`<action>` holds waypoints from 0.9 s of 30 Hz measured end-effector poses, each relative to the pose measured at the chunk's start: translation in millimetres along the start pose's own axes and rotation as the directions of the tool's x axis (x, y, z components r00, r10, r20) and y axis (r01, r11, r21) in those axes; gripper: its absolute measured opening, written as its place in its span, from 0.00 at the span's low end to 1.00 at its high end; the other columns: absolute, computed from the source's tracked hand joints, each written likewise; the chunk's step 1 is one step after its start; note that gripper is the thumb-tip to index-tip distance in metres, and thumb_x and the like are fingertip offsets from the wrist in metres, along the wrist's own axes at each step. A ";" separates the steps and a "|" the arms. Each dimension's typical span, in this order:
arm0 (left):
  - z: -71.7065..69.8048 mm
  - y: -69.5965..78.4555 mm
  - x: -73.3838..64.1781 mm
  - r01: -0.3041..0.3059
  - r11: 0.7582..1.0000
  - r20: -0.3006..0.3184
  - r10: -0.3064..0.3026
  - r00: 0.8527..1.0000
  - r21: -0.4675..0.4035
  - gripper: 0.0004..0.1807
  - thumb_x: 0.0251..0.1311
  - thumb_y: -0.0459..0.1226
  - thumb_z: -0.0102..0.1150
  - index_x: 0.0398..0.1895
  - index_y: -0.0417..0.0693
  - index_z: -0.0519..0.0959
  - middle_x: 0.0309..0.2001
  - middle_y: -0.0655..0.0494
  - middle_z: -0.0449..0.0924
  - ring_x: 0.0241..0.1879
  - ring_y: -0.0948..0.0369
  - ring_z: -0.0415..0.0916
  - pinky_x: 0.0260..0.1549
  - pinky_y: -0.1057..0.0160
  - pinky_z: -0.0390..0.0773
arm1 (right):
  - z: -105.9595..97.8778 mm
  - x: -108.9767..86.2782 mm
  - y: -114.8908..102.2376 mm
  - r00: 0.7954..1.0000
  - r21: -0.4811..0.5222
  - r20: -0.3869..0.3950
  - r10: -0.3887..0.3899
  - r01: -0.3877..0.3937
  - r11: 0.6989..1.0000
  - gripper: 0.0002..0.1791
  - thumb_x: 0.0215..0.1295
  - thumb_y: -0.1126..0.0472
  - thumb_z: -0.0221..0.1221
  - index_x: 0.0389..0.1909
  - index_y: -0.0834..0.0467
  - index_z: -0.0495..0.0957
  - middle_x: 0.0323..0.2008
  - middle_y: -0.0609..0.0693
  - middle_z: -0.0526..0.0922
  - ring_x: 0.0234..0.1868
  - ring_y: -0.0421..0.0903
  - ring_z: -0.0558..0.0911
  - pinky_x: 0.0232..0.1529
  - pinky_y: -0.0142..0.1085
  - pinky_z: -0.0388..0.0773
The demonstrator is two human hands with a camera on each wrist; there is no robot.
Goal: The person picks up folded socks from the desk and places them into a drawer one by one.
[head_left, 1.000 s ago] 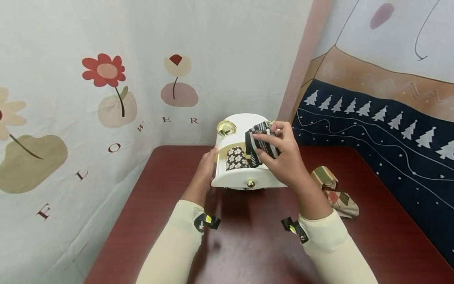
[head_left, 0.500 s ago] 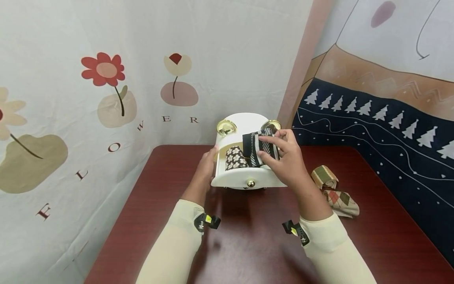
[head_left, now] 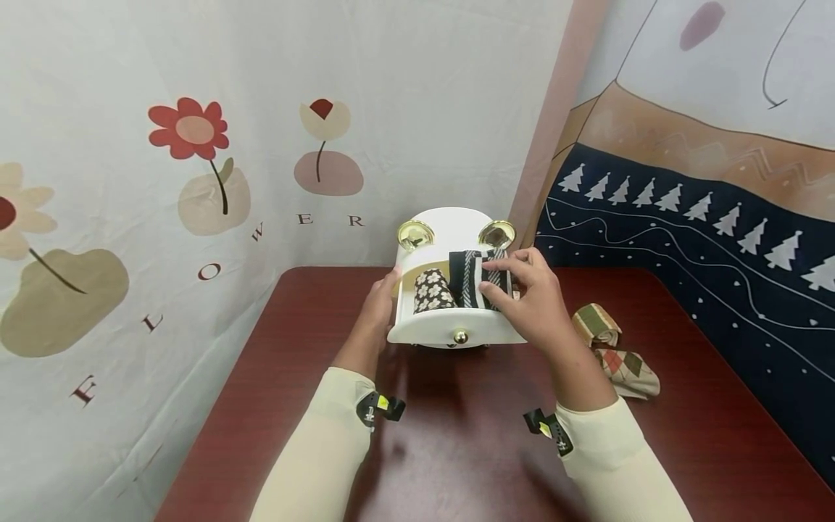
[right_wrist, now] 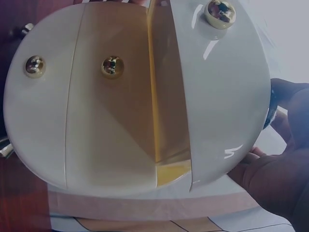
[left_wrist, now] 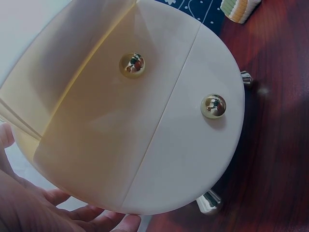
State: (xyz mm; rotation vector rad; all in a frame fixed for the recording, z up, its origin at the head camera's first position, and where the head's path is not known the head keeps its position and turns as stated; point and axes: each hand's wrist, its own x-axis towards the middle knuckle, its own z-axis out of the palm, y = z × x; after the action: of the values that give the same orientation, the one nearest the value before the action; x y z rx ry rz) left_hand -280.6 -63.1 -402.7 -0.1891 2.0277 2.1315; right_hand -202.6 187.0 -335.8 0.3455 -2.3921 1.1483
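Note:
A white rounded chest of drawers (head_left: 450, 221), shaped like an alarm clock, stands on the table with its top drawer (head_left: 417, 332) pulled out. My left hand (head_left: 378, 308) holds the chest's left side; in the left wrist view its fingers (left_wrist: 89, 212) curl along the rim. At the drawer's right half, my right hand (head_left: 538, 301) pinches a rolled black-and-white striped sock (head_left: 464, 279) between thumb and fingers. Beside it in the drawer lies a rolled black sock with pale flowers (head_left: 433, 291). The raised drawer front hides the socks in the right wrist view.
To the right on the dark red table (head_left: 443, 464) lie a rolled green-and-tan sock (head_left: 595, 324) and an argyle rolled sock (head_left: 629, 373). Two gold bells (head_left: 415, 235) top the chest. Printed cloth (head_left: 417, 109) hangs behind and to the right.
My right hand has brought the striped sock down and turned it flatter into the drawer's right half, beside the floral one. The right bell has come into full view. My left hand stays put.

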 end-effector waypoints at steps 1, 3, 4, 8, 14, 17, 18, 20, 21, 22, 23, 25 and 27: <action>0.1 -0.1 -0.3 -0.002 1.000 0.002 0.002 1.000 0.000 0.40 0.79 0.66 0.45 0.79 0.48 0.64 0.64 0.42 0.74 0.64 0.50 0.71 0.68 0.39 0.68 | -0.4 -0.7 0.7 1.000 -0.010 0.007 -0.004 0.004 1.000 0.16 0.68 0.63 0.75 0.55 0.58 0.90 0.45 0.56 0.72 0.39 0.50 0.70 0.38 0.35 0.68; 0.2 -0.1 -0.6 -0.006 1.000 0.002 0.006 1.000 0.004 0.40 0.79 0.66 0.45 0.79 0.48 0.64 0.64 0.42 0.74 0.64 0.50 0.71 0.68 0.39 0.69 | -0.8 -1.7 2.0 1.000 -0.025 0.021 -0.011 0.011 1.000 0.15 0.69 0.63 0.74 0.55 0.57 0.90 0.45 0.55 0.73 0.38 0.50 0.71 0.38 0.35 0.68; 0.0 -0.3 -0.6 -0.007 1.000 0.001 0.007 1.000 0.007 0.40 0.79 0.66 0.44 0.79 0.48 0.64 0.64 0.42 0.74 0.64 0.50 0.71 0.68 0.40 0.69 | -0.9 -2.2 2.4 1.000 -0.031 0.026 -0.014 0.014 0.999 0.15 0.69 0.63 0.74 0.55 0.57 0.90 0.46 0.55 0.73 0.38 0.50 0.71 0.38 0.35 0.68; -0.6 -0.9 -0.2 -0.003 1.000 -0.002 0.003 1.000 0.017 0.41 0.79 0.66 0.43 0.80 0.48 0.64 0.65 0.42 0.73 0.65 0.50 0.70 0.68 0.39 0.69 | -1.1 -3.0 4.0 0.999 -0.039 0.030 -0.015 0.016 0.999 0.14 0.70 0.63 0.73 0.55 0.57 0.90 0.46 0.55 0.74 0.38 0.51 0.72 0.38 0.36 0.69; -0.4 -0.4 0.1 -0.010 1.000 0.006 0.010 1.000 0.018 0.40 0.80 0.66 0.43 0.79 0.48 0.64 0.65 0.42 0.73 0.66 0.49 0.70 0.68 0.38 0.69 | -1.4 -3.1 4.9 0.999 -0.049 0.045 0.010 -0.008 0.999 0.13 0.72 0.62 0.72 0.54 0.56 0.90 0.46 0.56 0.76 0.39 0.51 0.72 0.39 0.38 0.70; -0.6 -0.6 0.2 -0.015 1.000 0.006 0.015 1.000 0.018 0.40 0.80 0.66 0.43 0.79 0.48 0.65 0.65 0.42 0.74 0.65 0.50 0.70 0.68 0.38 0.69 | -1.1 -2.7 6.2 0.997 -0.055 0.067 0.036 -0.032 0.998 0.12 0.73 0.62 0.70 0.55 0.56 0.90 0.47 0.56 0.78 0.41 0.51 0.73 0.42 0.40 0.71; -0.5 -0.6 0.0 -0.016 1.000 0.007 0.016 1.000 0.016 0.40 0.80 0.66 0.43 0.79 0.48 0.65 0.65 0.42 0.74 0.65 0.50 0.70 0.68 0.39 0.70 | -0.9 -2.6 6.6 0.996 -0.057 0.077 0.047 -0.042 0.997 0.12 0.74 0.61 0.69 0.55 0.56 0.90 0.47 0.57 0.78 0.41 0.51 0.73 0.43 0.41 0.71; -0.3 -0.7 -0.3 -0.020 1.000 0.009 0.020 1.000 0.013 0.40 0.80 0.66 0.43 0.79 0.48 0.65 0.64 0.42 0.74 0.64 0.50 0.71 0.67 0.40 0.70 | -0.4 -2.6 7.4 0.993 -0.062 0.098 0.069 -0.063 0.996 0.12 0.76 0.60 0.68 0.56 0.56 0.90 0.48 0.57 0.79 0.43 0.52 0.74 0.44 0.43 0.72; -0.3 -0.8 -0.4 -0.020 1.000 0.010 0.020 1.000 0.010 0.40 0.80 0.66 0.43 0.79 0.47 0.65 0.64 0.42 0.75 0.64 0.50 0.71 0.66 0.40 0.70 | -0.2 -2.7 7.8 0.991 -0.065 0.109 0.079 -0.072 0.995 0.12 0.77 0.59 0.67 0.56 0.55 0.90 0.49 0.57 0.80 0.44 0.52 0.75 0.45 0.44 0.73; -0.3 -0.8 -0.4 -0.019 1.000 0.009 0.019 1.000 0.011 0.40 0.80 0.66 0.43 0.79 0.48 0.65 0.63 0.43 0.75 0.63 0.51 0.71 0.65 0.41 0.71 | 0.0 -2.9 8.0 0.989 -0.068 0.119 0.087 -0.079 0.995 0.12 0.77 0.58 0.67 0.56 0.55 0.90 0.50 0.57 0.80 0.46 0.53 0.76 0.47 0.45 0.75; -0.3 -0.9 -0.3 -0.020 1.000 0.009 0.020 1.000 0.011 0.39 0.80 0.66 0.42 0.78 0.48 0.65 0.62 0.44 0.75 0.62 0.51 0.72 0.65 0.42 0.71 | 0.2 -3.3 8.1 0.987 -0.069 0.129 0.091 -0.082 0.994 0.13 0.78 0.57 0.67 0.57 0.55 0.90 0.51 0.57 0.81 0.47 0.53 0.77 0.48 0.47 0.76; 0.1 -0.4 -0.5 -0.024 1.000 0.012 0.024 1.000 0.009 0.38 0.80 0.66 0.42 0.77 0.48 0.67 0.59 0.45 0.77 0.60 0.52 0.73 0.63 0.43 0.72 | 0.3 -3.9 8.4 0.986 -0.081 0.144 0.086 -0.075 0.994 0.14 0.79 0.55 0.66 0.58 0.54 0.89 0.52 0.57 0.82 0.50 0.55 0.79 0.52 0.51 0.78; 0.0 -0.1 -0.6 -0.027 1.000 0.013 0.027 1.000 0.011 0.38 0.80 0.66 0.42 0.76 0.48 0.68 0.56 0.48 0.78 0.57 0.54 0.74 0.61 0.45 0.73 | 0.2 -4.7 8.0 0.984 -0.100 0.162 0.075 -0.059 0.993 0.15 0.79 0.53 0.66 0.59 0.54 0.89 0.53 0.58 0.82 0.53 0.57 0.80 0.56 0.54 0.77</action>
State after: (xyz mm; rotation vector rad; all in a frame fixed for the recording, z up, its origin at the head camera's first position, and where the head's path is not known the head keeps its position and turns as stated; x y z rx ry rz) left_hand -280.1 -63.2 -402.6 -0.1472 2.0462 2.1306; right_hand -201.8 191.9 -343.6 0.3428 -2.6112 1.0673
